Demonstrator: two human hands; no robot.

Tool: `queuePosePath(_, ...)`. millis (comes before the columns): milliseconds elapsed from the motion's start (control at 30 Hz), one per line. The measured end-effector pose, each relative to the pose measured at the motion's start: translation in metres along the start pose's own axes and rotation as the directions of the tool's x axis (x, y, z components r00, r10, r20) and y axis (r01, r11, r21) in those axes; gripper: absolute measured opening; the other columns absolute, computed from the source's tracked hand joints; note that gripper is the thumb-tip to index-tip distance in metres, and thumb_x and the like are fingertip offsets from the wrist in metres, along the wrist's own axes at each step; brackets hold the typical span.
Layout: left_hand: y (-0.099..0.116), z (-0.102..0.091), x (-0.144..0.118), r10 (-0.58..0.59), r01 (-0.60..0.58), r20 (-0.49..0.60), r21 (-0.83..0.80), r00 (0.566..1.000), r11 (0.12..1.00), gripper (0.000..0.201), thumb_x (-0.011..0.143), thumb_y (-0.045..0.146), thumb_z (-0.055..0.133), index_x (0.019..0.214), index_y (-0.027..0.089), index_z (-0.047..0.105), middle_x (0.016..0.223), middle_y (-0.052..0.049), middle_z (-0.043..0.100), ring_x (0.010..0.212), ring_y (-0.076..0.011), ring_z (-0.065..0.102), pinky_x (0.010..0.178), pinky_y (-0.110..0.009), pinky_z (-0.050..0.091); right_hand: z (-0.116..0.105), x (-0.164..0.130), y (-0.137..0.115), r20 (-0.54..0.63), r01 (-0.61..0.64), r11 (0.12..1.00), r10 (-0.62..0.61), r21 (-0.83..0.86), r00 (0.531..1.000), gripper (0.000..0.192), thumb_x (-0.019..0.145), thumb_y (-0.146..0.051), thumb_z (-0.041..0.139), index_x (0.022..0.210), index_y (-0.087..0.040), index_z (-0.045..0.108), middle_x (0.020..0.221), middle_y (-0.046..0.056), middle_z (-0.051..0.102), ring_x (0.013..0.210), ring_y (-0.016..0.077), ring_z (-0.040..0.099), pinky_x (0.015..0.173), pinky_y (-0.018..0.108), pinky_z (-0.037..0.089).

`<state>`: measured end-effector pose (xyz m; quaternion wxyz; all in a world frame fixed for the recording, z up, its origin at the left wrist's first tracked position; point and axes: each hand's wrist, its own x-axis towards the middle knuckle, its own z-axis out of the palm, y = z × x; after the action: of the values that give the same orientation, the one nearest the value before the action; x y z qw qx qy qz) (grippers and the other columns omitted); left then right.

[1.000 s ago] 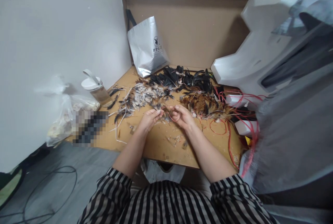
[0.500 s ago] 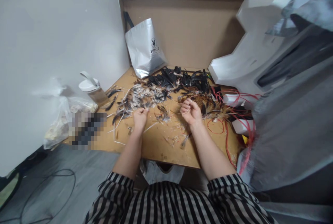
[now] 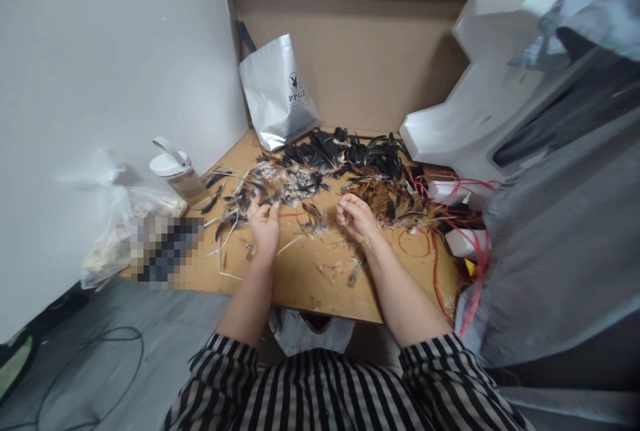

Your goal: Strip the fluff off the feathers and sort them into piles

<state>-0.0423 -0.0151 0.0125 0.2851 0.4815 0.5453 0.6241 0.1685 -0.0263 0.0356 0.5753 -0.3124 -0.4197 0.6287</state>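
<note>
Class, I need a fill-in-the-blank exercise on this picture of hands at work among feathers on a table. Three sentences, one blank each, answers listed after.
1. The silver bag leans against a sheet of ____.
2. The loose cords lying right of the right hand are ____ in colour.
3. The left hand rests on the grey-white pile of ____.

Missing words: cardboard; red; feathers

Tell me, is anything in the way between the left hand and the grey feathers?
Nothing visible is. The left hand already lies on the near edge of the grey feather pile. The right hand sits apart, beside the brown feathers.
</note>
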Motion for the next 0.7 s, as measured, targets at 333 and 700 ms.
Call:
queuePosePath(333,0.004,-0.003,-0.003,0.04,-0.047,-0.153,-0.043,0.987,0.998,0.027,0.07,0.038,0.054,0.059,0.013,0.053,0.082,-0.005,0.061,0.081,-0.0141,0.053,0.073,-0.025,0.039,-0.001,0.002,0.006,0.026,-0.022,0.997,0.02,0.077,0.999,0.016,0.067,-0.025,0.06,0.071,-0.019,0.046,0.053,-0.006,0.047,0.042,0.0039,0.041,0.039,0.015,0.028)
queuePosePath(700,0.002,0.016,-0.021,-0.254,0.79,0.832,-0.306,0.493,0.532,0.009,0.071,0.014,0.057,0.079,0.008,0.056,0.104,-0.016,0.059,0.06,-0.0037,0.056,0.05,-0.011,0.043,0.008,-0.001,0.006,0.041,0.014,0.999,-0.012,-0.046,0.999,0.016,0.068,-0.026,0.059,0.071,-0.018,0.045,0.051,-0.006,0.048,0.04,0.0048,0.04,0.039,0.017,0.027)
